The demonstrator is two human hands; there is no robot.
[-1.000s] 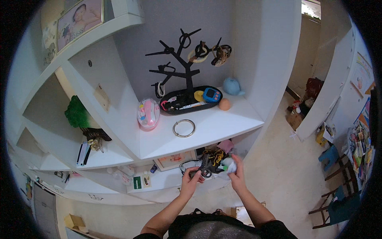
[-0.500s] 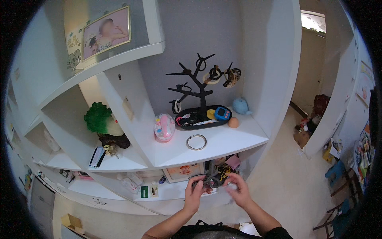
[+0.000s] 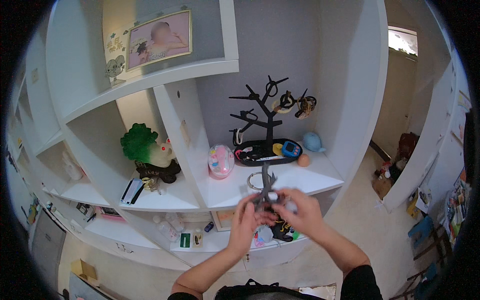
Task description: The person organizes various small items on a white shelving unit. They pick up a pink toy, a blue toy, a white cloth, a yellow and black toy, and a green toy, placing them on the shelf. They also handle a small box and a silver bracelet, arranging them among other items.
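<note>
My left hand is closed around a dark grey ribbon-like thing, whose pointed ends stick up above the fingers. Close beside it, my right hand is blurred, its fingers curled together; a pale, smeared bit shows between them, too unclear to name. A small white round spot sits at the grey thing, between the hands. Behind the hands a metal ring lies on the white shelf, partly hidden by the grey thing. Farther back stands a black tree-shaped stand with hair ties on its branches.
Around the stand's tray are a pink clear case, a blue whale-like toy and an egg-shaped thing. A cabbage ornament fills the left compartment. Below the hands lies a black and yellow bundle on the lower shelf.
Both hands have risen from the lower shelf to the main shelf's front edge, with the grey thing. My right hand has come closer to the left. The view has shifted left.
</note>
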